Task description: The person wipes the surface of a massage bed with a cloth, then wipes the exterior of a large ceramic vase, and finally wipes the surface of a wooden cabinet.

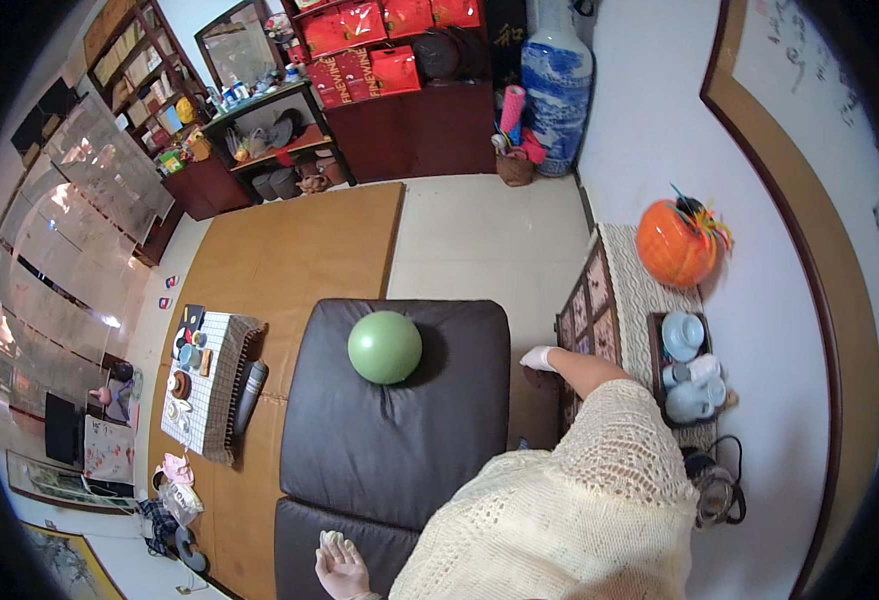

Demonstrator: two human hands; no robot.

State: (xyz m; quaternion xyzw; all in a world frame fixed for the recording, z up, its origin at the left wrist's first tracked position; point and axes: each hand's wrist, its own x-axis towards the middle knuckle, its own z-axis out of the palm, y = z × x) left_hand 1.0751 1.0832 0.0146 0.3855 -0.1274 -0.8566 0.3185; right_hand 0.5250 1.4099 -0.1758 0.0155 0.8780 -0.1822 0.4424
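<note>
A shiny green ball (385, 347) rests on the dark leather seat (387, 457) in front of me. My left hand (340, 564) is low in the picture over the near leather section, palm turned up, nothing in it; its fingertips look covered in white. On the other side, my right hand (541, 358) reaches down beside the seat, in a pale glove or cover. It lies at a dark brown rounded thing (541, 379), close to a cabinet with several drawers (593, 307). Whether its fingers grip that thing is hidden.
Left stands a low table with a checked cloth (218, 345), bearing cups and dishes, on a brown platform (297, 247). An orange pumpkin ornament (676, 244) and a tray of pale blue teaware (661, 337) top the cabinet. A tall blue-white vase (556, 90) stands behind.
</note>
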